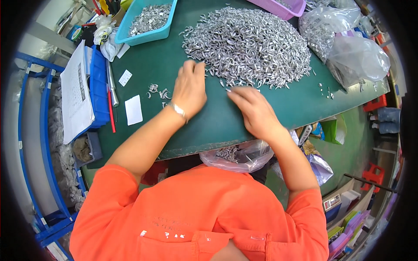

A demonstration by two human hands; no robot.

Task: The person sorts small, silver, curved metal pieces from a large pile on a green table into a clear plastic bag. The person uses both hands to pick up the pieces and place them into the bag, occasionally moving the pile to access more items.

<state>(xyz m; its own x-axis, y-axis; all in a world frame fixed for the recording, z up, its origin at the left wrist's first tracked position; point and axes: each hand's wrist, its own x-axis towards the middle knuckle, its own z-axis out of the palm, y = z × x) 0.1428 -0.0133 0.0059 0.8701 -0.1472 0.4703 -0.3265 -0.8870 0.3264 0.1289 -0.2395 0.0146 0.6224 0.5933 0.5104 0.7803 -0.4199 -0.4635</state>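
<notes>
While both hands work at the near edge of the pile, the likeliest trouble is small metal pieces getting away. The pile, made of silvery curved pieces, sits on the far middle of the table, and its near slope is loose; a knock from either wrist could set it sliding. Pieces dragged too quickly might skid past the bag, which hangs at the table's front edge with some pieces inside, and end up on the floor. A brush of the left forearm could also scatter the few pieces lying apart on that side.

The left hand is by the pile's near left corner, fingers curled and bunched together; whether they grip anything cannot be told. The right hand lies just in front of the pile, fingers together and pointing up and left, a pale sliver at their tips; whether it is pinched is unclear.

The pile's long axis runs left to right, dipping slightly toward the right. Its pieces point every way, with no shared direction.
</notes>
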